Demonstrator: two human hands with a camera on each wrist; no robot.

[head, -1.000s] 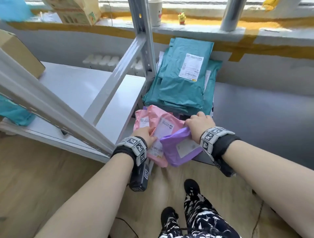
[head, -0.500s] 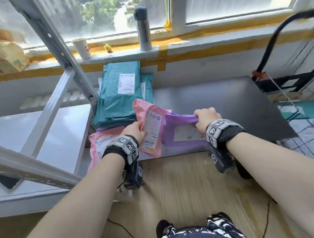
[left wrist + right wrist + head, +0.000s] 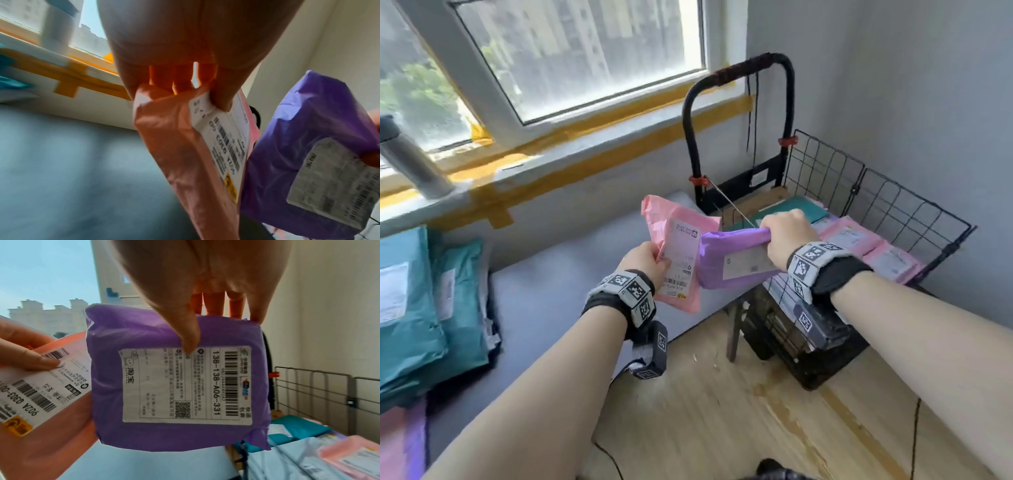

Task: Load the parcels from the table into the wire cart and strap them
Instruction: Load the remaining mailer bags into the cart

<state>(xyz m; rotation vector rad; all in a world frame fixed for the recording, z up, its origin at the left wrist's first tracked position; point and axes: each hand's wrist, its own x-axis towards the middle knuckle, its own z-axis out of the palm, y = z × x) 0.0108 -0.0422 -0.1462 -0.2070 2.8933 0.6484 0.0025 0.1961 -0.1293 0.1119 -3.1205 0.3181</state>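
My left hand (image 3: 645,262) pinches a pink parcel (image 3: 681,246) with a white label, thumb on the label (image 3: 223,100). My right hand (image 3: 787,236) grips the top edge of a purple parcel (image 3: 736,262), thumb on its front (image 3: 191,337) and fingers behind. Both parcels hang in the air over the table's right end, side by side. The black wire cart (image 3: 876,192) stands to the right, just beyond the purple parcel. It holds several pink (image 3: 856,236), teal (image 3: 798,207) and pale parcels.
The grey table (image 3: 558,284) runs along the wall under the window. A stack of teal parcels (image 3: 417,308) lies at its left end, with pink and purple ones (image 3: 400,442) nearer me. The cart's black handle (image 3: 739,72) rises by the sill. A metal bottle (image 3: 410,161) stands on the sill.
Both hands have lifted the pink and purple parcels off the pile and carried them rightward to the cart. My view has swung right, from the shelf frame to the cart.
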